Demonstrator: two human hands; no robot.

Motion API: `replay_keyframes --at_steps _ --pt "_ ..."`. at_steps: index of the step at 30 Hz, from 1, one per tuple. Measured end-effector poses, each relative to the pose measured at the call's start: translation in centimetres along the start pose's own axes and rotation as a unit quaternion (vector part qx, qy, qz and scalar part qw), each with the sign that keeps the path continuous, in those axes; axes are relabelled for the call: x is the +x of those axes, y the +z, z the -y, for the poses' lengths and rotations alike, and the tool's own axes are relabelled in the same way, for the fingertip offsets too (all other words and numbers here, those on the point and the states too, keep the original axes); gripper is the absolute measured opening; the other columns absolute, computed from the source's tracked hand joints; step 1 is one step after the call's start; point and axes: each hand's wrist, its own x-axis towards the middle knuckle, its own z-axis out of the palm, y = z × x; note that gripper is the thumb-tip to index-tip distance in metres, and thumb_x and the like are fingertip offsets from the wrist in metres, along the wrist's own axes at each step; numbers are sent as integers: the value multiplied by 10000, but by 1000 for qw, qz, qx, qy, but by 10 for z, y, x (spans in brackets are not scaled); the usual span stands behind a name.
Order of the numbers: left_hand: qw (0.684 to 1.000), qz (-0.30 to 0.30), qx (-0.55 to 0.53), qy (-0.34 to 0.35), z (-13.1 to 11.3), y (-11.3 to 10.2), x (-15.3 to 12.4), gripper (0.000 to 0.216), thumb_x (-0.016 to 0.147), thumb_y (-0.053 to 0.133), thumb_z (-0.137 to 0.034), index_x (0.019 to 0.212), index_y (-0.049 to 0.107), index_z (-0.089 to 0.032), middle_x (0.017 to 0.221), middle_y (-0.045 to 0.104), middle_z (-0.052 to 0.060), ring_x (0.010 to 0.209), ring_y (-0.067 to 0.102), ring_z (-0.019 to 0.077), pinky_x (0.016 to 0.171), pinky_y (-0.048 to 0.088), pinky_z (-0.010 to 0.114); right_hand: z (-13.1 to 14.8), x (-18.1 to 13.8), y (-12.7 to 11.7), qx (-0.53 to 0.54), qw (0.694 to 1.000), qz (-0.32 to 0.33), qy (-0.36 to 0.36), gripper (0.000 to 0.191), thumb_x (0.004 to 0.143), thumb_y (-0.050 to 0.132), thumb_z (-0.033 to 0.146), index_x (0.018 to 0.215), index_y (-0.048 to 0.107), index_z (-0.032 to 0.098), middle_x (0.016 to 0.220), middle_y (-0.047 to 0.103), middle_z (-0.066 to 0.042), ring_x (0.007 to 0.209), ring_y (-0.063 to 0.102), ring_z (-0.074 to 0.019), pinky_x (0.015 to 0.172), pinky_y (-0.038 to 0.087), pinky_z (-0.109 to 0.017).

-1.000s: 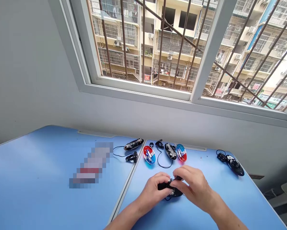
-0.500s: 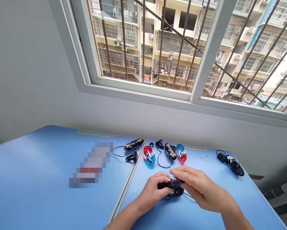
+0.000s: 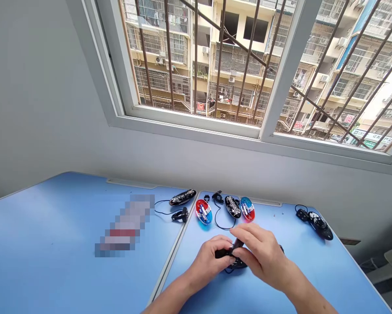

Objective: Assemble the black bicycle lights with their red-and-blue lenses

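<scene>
Near the front of the right blue table, my left hand (image 3: 212,257) is closed around a black oval housing (image 3: 239,264) with a thin black cable. The fingers and thumb grip its left end. My right hand (image 3: 263,257) pinches a small dark piece (image 3: 238,245) between thumb and fingertips, tilted just above the housing. Its exact kind, and whether it touches the housing, I cannot tell. Behind the right hand, a small black part (image 3: 281,249) peeks out, mostly hidden.
Beyond my hands lie a red-and-blue clear oval cover (image 3: 204,212), a second cover (image 3: 248,208) and a black housing (image 3: 232,206) with a cabled clamp (image 3: 218,197). Another housing (image 3: 183,197) lies left, one more (image 3: 320,225) right. A seam (image 3: 173,257) divides the tables.
My right hand has shifted slightly left and down, its fingers now closed on the small dark piece, which is tilted more steeply. My left hand stays in place.
</scene>
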Motion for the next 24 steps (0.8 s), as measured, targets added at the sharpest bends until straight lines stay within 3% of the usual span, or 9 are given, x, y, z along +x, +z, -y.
replay_keyframes --at_steps 3,6,10,14,17,21,24 --pt "1000 0 -1 0 1 0 0 115 701 662 -283 624 649 -198 821 659 27 858 586 229 799 446 290 1 1 -9 82 995 51 -7 403 977 369 113 1366 443 191 1118 656 -136 973 629 -194 792 555 -315" --pt "1000 0 -2 -2 1 0 0 91 698 665 -279 658 674 -198 825 659 29 852 587 228 800 449 294 -2 0 -12 140 987 75 -2 428 953 404 76 1351 459 225 1122 672 -101 1011 635 -179 844 543 -305" --pt "1000 -1 -2 -2 0 0 0 112 703 664 -290 643 673 -197 855 661 35 873 592 234 819 451 303 -7 -3 -6 115 993 16 10 311 953 486 145 1247 527 238 908 694 -51 767 634 -155 682 535 -261" --pt "1000 -5 4 0 0 0 0 88 695 655 -272 657 679 -195 887 670 37 881 598 238 813 459 304 -7 -6 2 10 1000 -13 9 181 976 505 275 1083 631 202 687 563 -15 574 508 -131 503 433 -224" --pt "1000 -3 10 3 1 0 0 98 704 655 -278 667 692 -196 864 673 33 864 602 230 801 465 293 -3 -5 3 -43 999 -15 9 232 986 488 335 958 663 185 625 521 -9 525 454 -128 465 397 -228" --pt "1000 -10 16 9 2 0 1 107 711 665 -281 652 687 -195 831 670 24 829 594 214 775 466 274 6 -1 -10 -7 999 43 21 206 980 456 211 1125 600 188 895 660 -94 733 606 -177 623 526 -268" --pt "1000 -15 15 14 2 1 1 71 694 664 -248 675 703 -192 849 679 24 816 596 208 764 469 271 9 2 -22 63 992 108 24 373 965 397 101 1312 481 208 1149 636 -129 983 634 -189 791 557 -285"
